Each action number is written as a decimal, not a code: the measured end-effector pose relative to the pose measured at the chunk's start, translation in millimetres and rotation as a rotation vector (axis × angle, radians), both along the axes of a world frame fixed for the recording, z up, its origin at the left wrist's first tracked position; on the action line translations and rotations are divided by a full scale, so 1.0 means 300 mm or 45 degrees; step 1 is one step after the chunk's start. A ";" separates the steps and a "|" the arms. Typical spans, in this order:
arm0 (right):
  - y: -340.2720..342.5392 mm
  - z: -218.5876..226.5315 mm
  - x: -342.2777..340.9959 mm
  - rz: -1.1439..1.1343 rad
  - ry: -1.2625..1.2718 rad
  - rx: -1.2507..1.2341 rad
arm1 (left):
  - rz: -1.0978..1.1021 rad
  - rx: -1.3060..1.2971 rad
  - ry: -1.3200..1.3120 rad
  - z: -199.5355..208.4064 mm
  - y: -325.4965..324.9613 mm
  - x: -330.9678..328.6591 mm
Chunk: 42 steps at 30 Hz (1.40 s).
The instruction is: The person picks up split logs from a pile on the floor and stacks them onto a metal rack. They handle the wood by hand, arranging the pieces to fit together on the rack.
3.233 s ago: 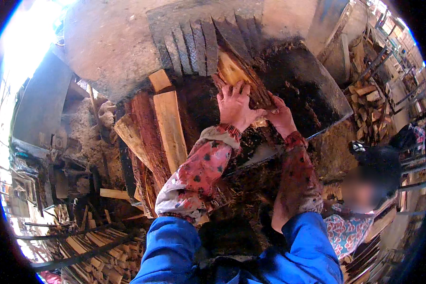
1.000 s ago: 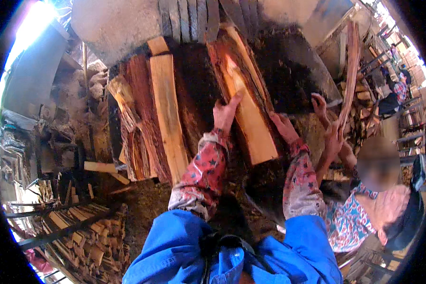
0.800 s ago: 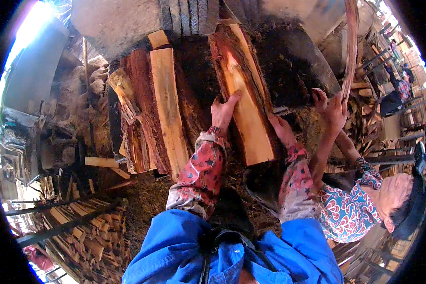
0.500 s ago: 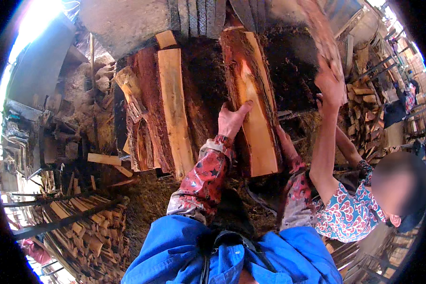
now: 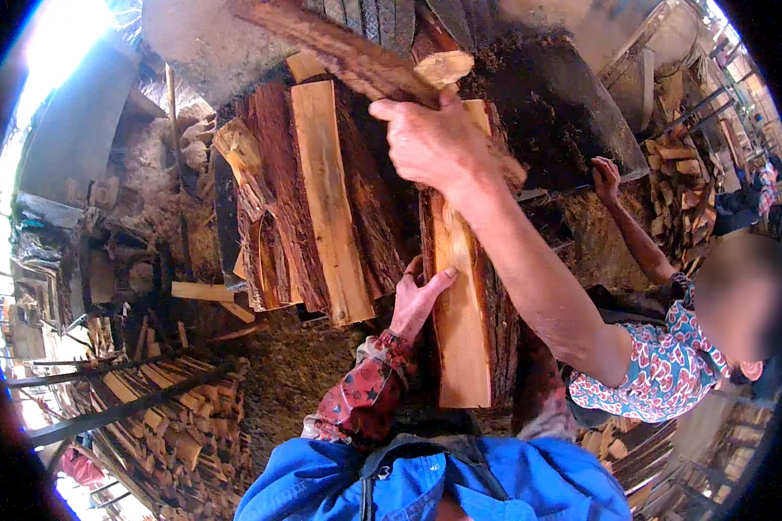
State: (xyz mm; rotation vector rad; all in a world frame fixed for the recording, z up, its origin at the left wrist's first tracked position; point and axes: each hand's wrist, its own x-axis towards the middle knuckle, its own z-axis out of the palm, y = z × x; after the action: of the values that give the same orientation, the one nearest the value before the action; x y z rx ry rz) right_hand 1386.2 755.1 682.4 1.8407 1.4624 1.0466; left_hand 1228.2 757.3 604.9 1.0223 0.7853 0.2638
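Observation:
My left hand (image 5: 415, 300) grips the left side of a split log (image 5: 465, 356), its thumb on the pale cut face and its fingers curled round the bark edge. The log points toward my body, its near end just above my lap. My right sleeve (image 5: 545, 386) comes up along the log's right side; the right hand itself is hidden behind the log. Across the log's far part reaches a co-worker's hand (image 5: 439, 143), closed on a long bark-covered piece of wood (image 5: 339, 52). A pale cut wood end (image 5: 444, 68) shows just beyond that hand.
Several split logs (image 5: 326, 208) lie side by side on the dark surface (image 5: 556, 104) to the left. The co-worker (image 5: 647, 373) leans in from the right, other hand (image 5: 606, 180) at the surface's edge. Stacked firewood stands at lower left (image 5: 165, 425) and right (image 5: 678, 174).
My left hand and the split log have come nearer to my body. The co-worker's arm has swung from the right across the log, carrying the bark-covered piece leftward.

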 end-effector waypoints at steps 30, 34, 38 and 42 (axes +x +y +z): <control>-0.800 -0.564 -1.380 -0.842 2.827 2.647 | -0.665 -0.061 0.122 -0.128 -0.095 -0.916; -0.865 -0.634 -1.532 -0.969 2.551 2.705 | -0.688 -0.017 0.330 -0.175 -0.175 -1.009; -1.057 -0.823 -1.679 -1.068 2.591 2.798 | -0.852 -0.028 0.210 -0.268 -0.363 -1.103; -1.257 -0.751 -1.884 -1.167 2.358 2.944 | -1.000 -0.129 0.241 -0.340 -0.597 -1.227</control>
State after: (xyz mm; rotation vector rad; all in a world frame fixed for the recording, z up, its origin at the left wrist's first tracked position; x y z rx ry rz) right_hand 820.9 378.0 457.2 -1.3661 0.6982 0.1734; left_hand 859.9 578.2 503.0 1.1915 0.5056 -0.5462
